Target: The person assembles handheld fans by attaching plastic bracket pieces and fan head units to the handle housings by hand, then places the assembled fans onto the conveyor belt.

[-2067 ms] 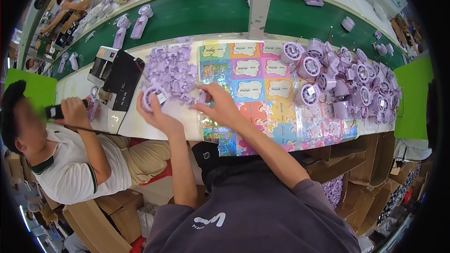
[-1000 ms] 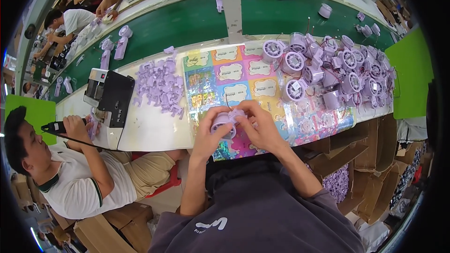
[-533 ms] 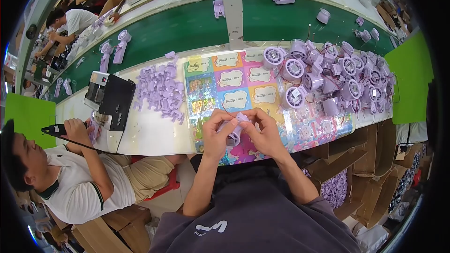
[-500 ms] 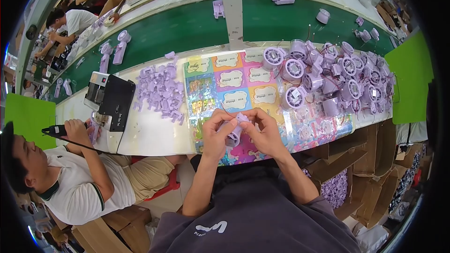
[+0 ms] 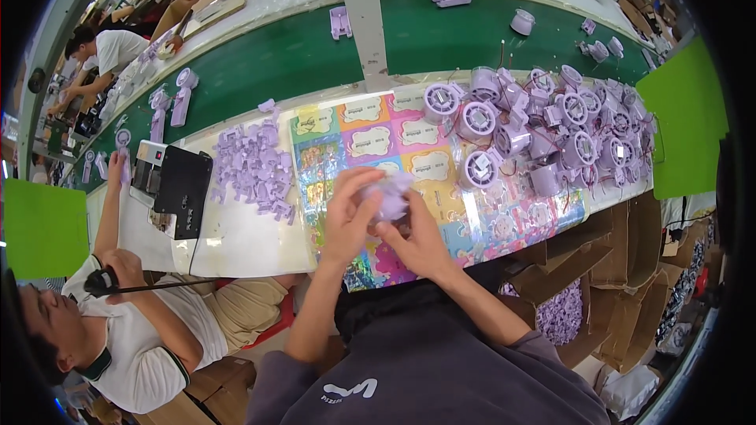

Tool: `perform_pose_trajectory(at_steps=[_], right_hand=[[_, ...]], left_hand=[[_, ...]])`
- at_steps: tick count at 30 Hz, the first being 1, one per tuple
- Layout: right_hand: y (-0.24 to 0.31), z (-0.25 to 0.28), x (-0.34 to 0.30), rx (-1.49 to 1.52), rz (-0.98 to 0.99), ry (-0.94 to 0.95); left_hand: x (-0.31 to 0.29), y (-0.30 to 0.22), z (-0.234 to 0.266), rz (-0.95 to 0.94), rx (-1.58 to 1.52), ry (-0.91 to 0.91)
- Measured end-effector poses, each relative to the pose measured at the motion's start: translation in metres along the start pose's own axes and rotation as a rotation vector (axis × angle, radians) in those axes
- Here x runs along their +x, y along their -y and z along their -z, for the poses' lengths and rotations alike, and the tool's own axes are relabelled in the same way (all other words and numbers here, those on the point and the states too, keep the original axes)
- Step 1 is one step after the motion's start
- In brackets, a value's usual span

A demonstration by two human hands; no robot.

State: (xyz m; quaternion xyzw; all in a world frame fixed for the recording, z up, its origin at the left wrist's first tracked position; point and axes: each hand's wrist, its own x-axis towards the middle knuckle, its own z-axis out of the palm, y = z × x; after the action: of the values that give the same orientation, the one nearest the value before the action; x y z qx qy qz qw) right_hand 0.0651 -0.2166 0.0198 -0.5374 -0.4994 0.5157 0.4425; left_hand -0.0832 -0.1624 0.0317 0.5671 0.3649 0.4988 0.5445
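A lilac plastic fan housing (image 5: 391, 198), smeared by motion, is between my two hands above the colourful printed sheet (image 5: 370, 142). My left hand (image 5: 350, 220) closes round its left side, thumb in front. On the right and below, my right hand (image 5: 419, 242) grips it with bent fingers, its thumb near the lower edge. Blur hides the housing's details. Right of my hands lies a heap of similar round lilac housings (image 5: 480, 120), many with grilles and thin dark wires. To the left is a pile of small lilac plastic parts (image 5: 253, 165).
A black-and-silver bench device (image 5: 183, 193) stands left, beside a seated co-worker (image 5: 130, 330) holding a black corded tool. Beyond the table runs a green conveyor belt (image 5: 276, 71) with a few lilac parts. A metal post (image 5: 366, 24) rises ahead. Cardboard boxes (image 5: 630, 267) stand lower right.
My hands have turned the housing and shifted slightly left and up with it. The co-worker's one arm now reaches out to the belt, the tool lowered. The whole view has shifted a little.
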Motion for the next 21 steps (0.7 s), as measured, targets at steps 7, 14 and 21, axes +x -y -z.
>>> perform_pose_trajectory(at_steps=[7,14,21], right_hand=[[-0.006,0.025,0.041,-0.534,0.553,-0.318],[-0.012,0.031,0.054,-0.519,0.465,-0.292],[-0.009,0.029,0.056,-0.483,0.395,-0.305]], left_hand=[[0.160,0.008,0.074,-0.283,0.845,0.054],[0.332,0.030,0.134,-0.534,1.897,0.190],[0.384,0.102,0.129,-0.688,1.754,0.095]])
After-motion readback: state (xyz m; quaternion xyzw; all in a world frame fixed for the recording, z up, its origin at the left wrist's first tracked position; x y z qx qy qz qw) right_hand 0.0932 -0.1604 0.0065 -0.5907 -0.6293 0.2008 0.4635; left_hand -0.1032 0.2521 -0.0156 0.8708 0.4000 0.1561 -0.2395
